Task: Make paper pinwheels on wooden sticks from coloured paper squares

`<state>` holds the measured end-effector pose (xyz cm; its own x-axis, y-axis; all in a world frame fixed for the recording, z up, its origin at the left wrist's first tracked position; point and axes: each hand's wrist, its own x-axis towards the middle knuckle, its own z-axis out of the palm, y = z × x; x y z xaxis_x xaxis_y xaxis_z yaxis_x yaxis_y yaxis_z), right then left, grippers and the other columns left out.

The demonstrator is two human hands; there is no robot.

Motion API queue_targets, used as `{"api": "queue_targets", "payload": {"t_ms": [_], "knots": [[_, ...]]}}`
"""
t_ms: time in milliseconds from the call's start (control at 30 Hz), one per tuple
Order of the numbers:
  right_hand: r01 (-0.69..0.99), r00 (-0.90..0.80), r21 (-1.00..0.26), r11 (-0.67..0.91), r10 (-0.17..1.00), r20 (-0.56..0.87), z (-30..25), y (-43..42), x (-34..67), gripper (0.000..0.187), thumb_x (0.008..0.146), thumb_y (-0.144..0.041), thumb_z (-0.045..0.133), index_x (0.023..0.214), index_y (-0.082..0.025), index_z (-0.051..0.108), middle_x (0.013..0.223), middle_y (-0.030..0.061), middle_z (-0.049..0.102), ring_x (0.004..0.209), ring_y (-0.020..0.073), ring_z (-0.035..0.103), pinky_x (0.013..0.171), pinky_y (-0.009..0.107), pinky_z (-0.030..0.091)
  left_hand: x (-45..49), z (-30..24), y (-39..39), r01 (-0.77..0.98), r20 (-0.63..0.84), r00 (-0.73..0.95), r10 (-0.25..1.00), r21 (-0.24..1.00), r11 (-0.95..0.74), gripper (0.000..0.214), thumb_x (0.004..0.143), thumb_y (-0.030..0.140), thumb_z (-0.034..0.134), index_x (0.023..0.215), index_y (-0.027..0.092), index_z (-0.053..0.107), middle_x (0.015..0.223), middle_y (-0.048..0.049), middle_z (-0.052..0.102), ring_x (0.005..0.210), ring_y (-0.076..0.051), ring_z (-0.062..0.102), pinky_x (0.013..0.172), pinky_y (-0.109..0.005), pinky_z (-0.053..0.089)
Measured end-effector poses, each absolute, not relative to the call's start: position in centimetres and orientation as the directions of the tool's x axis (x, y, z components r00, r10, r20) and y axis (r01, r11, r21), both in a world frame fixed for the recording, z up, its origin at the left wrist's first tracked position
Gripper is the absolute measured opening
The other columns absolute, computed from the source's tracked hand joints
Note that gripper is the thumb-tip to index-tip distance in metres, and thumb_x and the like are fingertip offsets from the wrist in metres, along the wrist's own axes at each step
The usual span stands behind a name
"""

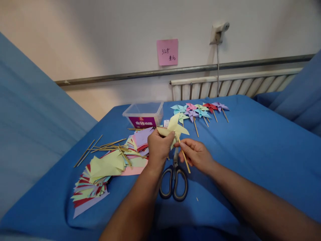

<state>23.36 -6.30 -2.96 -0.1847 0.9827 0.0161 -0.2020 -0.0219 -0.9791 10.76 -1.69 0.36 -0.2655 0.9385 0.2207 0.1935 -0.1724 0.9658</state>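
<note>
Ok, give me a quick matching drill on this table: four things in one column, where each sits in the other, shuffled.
Things:
1. yellow paper pinwheel
2. black-handled metal scissors
3. clear plastic box with purple label
4. thin wooden sticks

Places:
A. loose on the blue cloth, left of the paper stacks
B. flat on the cloth, below both hands
C. held up in the left hand, its stick pinched by the right hand
D. at the table's far edge, left of the finished pinwheels

Pairs: 1-C, 2-B, 3-D, 4-A

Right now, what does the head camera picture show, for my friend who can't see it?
Two hands hold a pale yellow paper pinwheel: the left hand grips the paper, the right hand pinches its wooden stick. Below lie scissors on a blue cloth, with coloured paper left and finished pinwheels behind.
</note>
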Motion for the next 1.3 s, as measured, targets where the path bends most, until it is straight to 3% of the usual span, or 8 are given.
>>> {"api": "queue_targets", "payload": {"t_ms": [200, 433, 1300], "knots": [[-0.186, -0.076, -0.982, 0.016, 0.997, 0.030, -3.1, -5.8, 23.7, 0.031, 0.082, -0.048, 0.060, 0.082, -0.017, 0.064, 0.058, -0.0026, 0.062, 0.035, 0.0051, 0.039, 0.035, 0.019, 0.028, 11.4, 0.2, -2.2, 0.183, 0.188, -0.209, 0.960, 0.972, -0.150, 0.016, 0.057, 0.023, 0.077, 0.064, 0.016, 0.065, 0.057, 0.0023, 0.060, 0.052, -0.012, 0.050, 0.050, -0.023, 0.036], [-0.179, -0.063, -0.983, 0.027, 0.997, 0.039, -3.3, -5.6, 23.7, 0.030, 0.079, -0.048, 0.061, 0.079, -0.018, 0.064, 0.057, -0.0024, 0.062, 0.035, 0.0055, 0.039, 0.035, 0.020, 0.028, 11.7, 0.5, -2.7, 0.160, 0.159, -0.156, 0.975, 0.978, -0.134, 0.020, 0.060, 0.025, 0.075, 0.075, 0.015, 0.067, 0.063, 0.0030, 0.064, 0.056, -0.013, 0.056, 0.052, -0.022, 0.040], [-0.209, -0.009, -0.976, 0.064, 0.998, 0.067, -3.6, -5.4, 23.7, 0.034, 0.075, -0.050, 0.068, 0.069, -0.020, 0.054, 0.055, -0.0037, 0.062, 0.034, 0.0065, 0.042, 0.034, 0.020, 0.029, 11.5, -0.6, -2.3, 0.227, 0.208, -0.100, 0.973, 0.957, -0.181, 0.021, 0.062, 0.030, 0.074, 0.074, 0.015, 0.065, 0.066, 0.0017, 0.062, 0.059, -0.013, 0.053, 0.055, -0.023, 0.041]]}}
